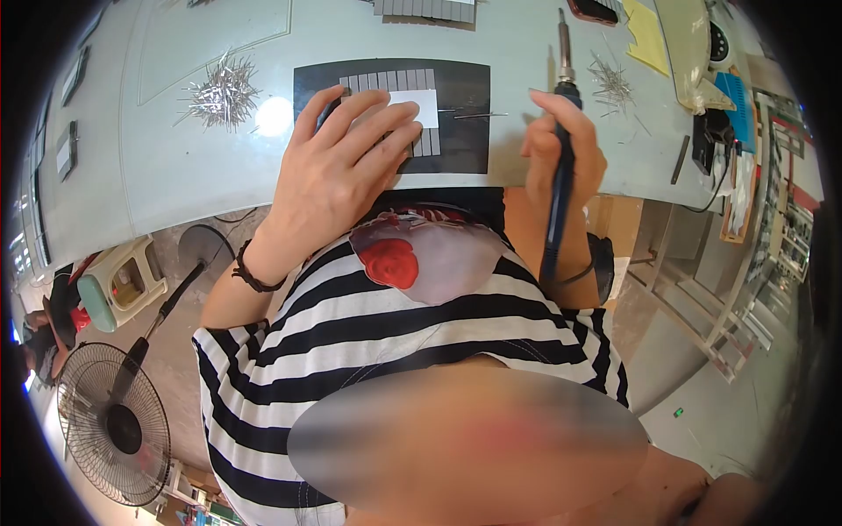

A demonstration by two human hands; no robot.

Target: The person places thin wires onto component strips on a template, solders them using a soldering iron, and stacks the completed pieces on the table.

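Observation:
On a black mat [466, 81] lies a row of narrow grey strips [386, 79], with a white paper-like piece [427, 107] across part of them. My left hand [346, 162] rests over the strips and the white piece, its fingers stretched out and spread. What sits beneath the palm is hidden. A thin metal wire or pin [478, 115] projects from the right side of the strips. My right hand [570, 145] is wrapped round the dark handle of a soldering iron [563, 66], whose tip points away from me. The iron is apart from the strips.
Piles of thin metal pins lie left [221, 92] and right [611, 81] on the pale table [210, 175]. More grey strips [425, 10] lie at the far edge. A yellow paper [647, 37] and a blue box [735, 110] are at right. A fan [114, 425] stands lower left.

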